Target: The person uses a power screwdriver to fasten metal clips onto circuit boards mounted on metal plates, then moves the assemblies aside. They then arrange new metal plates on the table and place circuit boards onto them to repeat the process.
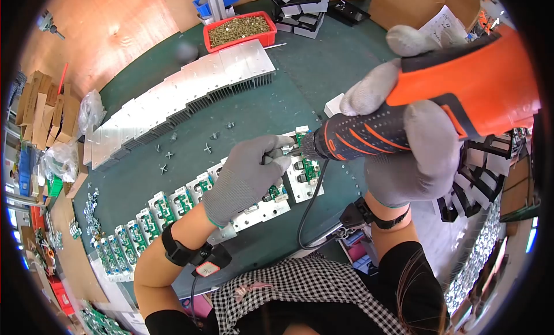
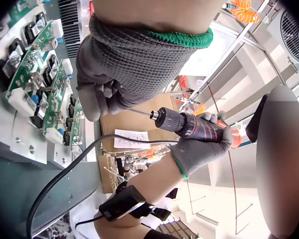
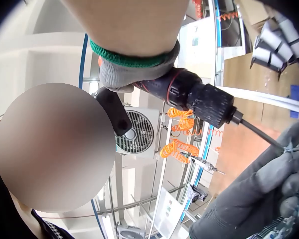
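My gloved right hand grips an orange and black power drill, whose long bit points toward my left hand. My gloved left hand pinches a small cross-shaped metal clip between thumb and fingers, with the bit's tip right at the clip. Just beneath the bit lies a green circuit board on a metal plate, partly hidden by the drill's chuck. In the left wrist view, more green boards with black and white components stand beside the left hand.
A row of finned heat sinks crosses the far side of the green table. Behind it sits a red tray of small screws. Several loose cross-shaped clips lie mid-table. More boards line the near left. A black cable runs below the drill.
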Demonstrator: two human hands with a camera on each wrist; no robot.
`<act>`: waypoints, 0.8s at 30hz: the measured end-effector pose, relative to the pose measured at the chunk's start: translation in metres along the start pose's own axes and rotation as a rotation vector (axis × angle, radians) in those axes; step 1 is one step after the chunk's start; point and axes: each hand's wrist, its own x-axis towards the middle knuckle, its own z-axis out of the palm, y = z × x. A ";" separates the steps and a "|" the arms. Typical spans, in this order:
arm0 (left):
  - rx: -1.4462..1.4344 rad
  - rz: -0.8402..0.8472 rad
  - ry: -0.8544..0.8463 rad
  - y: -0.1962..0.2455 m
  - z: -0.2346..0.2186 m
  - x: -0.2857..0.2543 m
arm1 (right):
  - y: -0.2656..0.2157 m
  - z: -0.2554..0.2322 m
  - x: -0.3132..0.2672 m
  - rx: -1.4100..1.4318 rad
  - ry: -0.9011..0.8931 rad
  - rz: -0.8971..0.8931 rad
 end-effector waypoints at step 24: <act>0.731 0.433 0.320 -0.030 0.022 0.044 | 0.056 0.004 0.009 -0.080 0.029 0.018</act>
